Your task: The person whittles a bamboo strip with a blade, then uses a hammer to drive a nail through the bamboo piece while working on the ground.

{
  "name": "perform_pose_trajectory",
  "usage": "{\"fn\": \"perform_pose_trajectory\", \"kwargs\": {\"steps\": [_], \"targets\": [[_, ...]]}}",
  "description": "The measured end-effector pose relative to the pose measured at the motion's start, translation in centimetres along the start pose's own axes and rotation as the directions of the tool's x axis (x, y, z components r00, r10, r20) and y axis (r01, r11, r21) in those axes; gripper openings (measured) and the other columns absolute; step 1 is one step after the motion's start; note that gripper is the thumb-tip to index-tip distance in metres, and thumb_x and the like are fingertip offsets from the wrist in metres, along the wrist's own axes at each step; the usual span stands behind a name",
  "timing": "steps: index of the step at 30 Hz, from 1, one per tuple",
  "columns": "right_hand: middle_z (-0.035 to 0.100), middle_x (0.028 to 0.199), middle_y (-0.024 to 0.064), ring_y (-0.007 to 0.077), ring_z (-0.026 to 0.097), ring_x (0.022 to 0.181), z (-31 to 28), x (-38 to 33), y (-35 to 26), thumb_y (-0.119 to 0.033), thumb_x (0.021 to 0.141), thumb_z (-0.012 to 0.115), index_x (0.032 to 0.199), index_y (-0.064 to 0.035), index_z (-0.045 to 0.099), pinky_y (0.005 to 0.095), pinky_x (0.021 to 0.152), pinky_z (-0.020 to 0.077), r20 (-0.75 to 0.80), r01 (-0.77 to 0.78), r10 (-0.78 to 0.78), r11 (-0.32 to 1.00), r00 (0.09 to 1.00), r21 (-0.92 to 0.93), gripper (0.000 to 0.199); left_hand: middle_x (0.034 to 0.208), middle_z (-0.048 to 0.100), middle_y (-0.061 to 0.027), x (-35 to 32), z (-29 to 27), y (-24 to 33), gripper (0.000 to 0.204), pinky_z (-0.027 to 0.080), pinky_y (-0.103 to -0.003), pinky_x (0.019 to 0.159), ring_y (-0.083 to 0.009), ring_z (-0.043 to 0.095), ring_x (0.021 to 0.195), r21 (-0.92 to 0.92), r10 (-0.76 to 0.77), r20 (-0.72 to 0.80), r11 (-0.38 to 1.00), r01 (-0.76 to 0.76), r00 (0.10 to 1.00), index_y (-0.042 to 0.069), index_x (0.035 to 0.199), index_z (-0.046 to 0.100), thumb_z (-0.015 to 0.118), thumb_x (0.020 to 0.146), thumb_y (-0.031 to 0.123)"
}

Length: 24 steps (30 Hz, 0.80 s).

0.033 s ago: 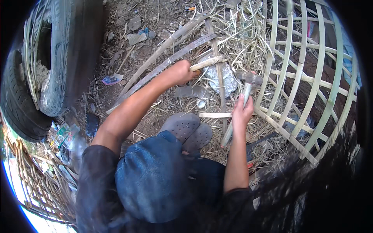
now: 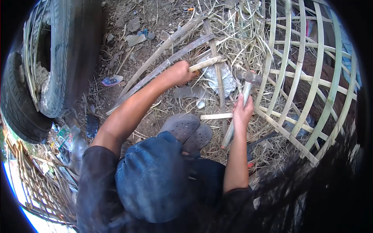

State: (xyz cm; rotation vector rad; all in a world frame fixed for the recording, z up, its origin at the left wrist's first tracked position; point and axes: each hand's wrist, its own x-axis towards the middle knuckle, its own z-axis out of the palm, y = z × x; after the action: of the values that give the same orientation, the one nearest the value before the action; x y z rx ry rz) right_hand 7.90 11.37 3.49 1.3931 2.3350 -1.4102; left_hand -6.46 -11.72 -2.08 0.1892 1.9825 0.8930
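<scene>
My left hand is closed round the near end of a pale bamboo strip. The strip's far end lies across an upright wooden slat. My right hand grips the pale handle of a hammer, whose dark head rests over the straw just right of a whitish stone block. Another short bamboo strip runs from beside my right hand across the slat's lower part. Curved bamboo lengths cross the ground past my left forearm.
A woven bamboo lattice stands on the right. Old tyres stack at the left, above bundled sticks. Loose shavings cover the ground ahead. Grey perforated clogs and blue cloth sit below my hands.
</scene>
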Motion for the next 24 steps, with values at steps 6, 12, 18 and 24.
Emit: {"fn": "perform_pose_trajectory", "kwargs": {"steps": [6, 12, 18, 24], "targets": [[0.061, 0.098, 0.0141, 0.0315, 0.062, 0.094, -1.9, -0.1, -4.0, -0.023, 0.084, 0.067, 0.113, -0.0011, 0.057, 0.0406, 0.082, 0.0475, 0.01, 0.211, -0.244, 0.816, 0.97, -0.539, 0.038, 0.056, 0.059, -0.0122, 0.2, 0.1, 0.5, 0.046, 0.047, -0.037, 0.05, -0.0195, 0.06, 0.049, 0.003, -0.039, 0.02, 0.999, 0.039, 0.999, -0.006, 0.071, 0.064, 0.065, 0.087, 0.037], [0.059, 0.104, 0.0111, 0.0303, 0.059, 0.099, 4.2, -0.2, -8.8, -0.025, 0.073, 0.078, 0.112, -0.0044, 0.059, 0.0404, 0.083, 0.0488, 0.184, 0.63, -0.619, 0.648, 0.763, -0.428, 0.048, 0.057, 0.059, -0.0155, 0.0, -0.1, 0.2, 0.045, 0.048, -0.039, 0.053, -0.0224, 0.062, 0.052, -0.012, -0.035, 0.015, 0.999, 0.035, 0.999, -0.008, 0.073, 0.064, 0.065, 0.086, 0.035], [0.065, 0.1, 0.0099, 0.0282, 0.062, 0.091, 6.3, 2.8, -8.7, -0.024, 0.068, 0.081, 0.106, -0.0054, 0.062, 0.0373, 0.077, 0.0521, 0.227, 0.776, -0.762, 0.505, 0.607, -0.378, 0.047, 0.054, 0.057, -0.0146, -0.1, -0.1, 1.1, 0.044, 0.048, -0.039, 0.054, -0.0229, 0.059, 0.049, 0.009, -0.057, -0.009, 0.998, 0.057, 0.998, -0.008, 0.071, 0.064, 0.066, 0.085, 0.034], [0.065, 0.087, 0.0074, 0.0251, 0.065, 0.072, 7.3, 3.4, -7.9, -0.02, 0.072, 0.075, 0.09, -0.0065, 0.065, 0.0349, 0.062, 0.054, 0.233, 0.871, -0.889, 0.28, 0.394, -0.403, 0.025, 0.053, 0.057, -0.0135, 0.0, -0.2, 0.5, 0.043, 0.047, -0.039, 0.052, -0.0218, 0.058, 0.048, -0.019, -0.054, 0.019, 0.998, 0.054, 0.998, -0.006, 0.067, 0.063, 0.066, 0.085, 0.033]]}}
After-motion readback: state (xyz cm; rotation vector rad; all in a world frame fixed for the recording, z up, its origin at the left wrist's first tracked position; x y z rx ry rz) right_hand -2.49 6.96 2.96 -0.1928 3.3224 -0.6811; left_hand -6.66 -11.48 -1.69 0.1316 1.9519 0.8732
